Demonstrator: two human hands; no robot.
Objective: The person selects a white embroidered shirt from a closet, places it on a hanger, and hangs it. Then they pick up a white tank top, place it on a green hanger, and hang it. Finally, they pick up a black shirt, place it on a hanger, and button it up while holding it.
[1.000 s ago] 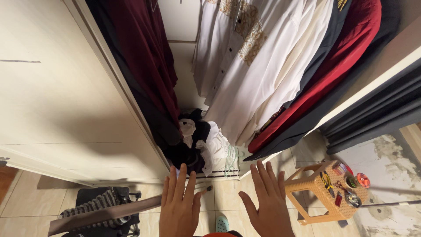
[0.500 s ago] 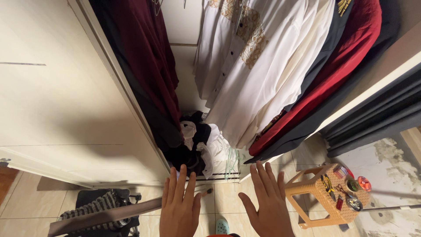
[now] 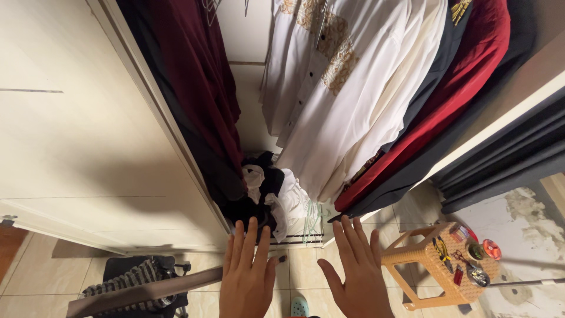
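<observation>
My left hand [image 3: 247, 277] and my right hand [image 3: 356, 274] are showing bare: no gloves, rings, watch or bands are covering them, and no sleeve is reaching either wrist before the frame edge is cutting them off at 6 o'clock. Nails are appearing short and unpainted. Between the wrists, at 6 o'clock, one teal clog-style shoe [image 3: 299, 307] with round vent holes is showing on my foot; the rest of my clothing is lying out of view.

- A tiled floor [image 3: 297, 268] filled the lower frame.
- An orange stool [image 3: 438, 265] stood at lower right.
- A clothes heap [image 3: 268, 197] lay at centre.
</observation>
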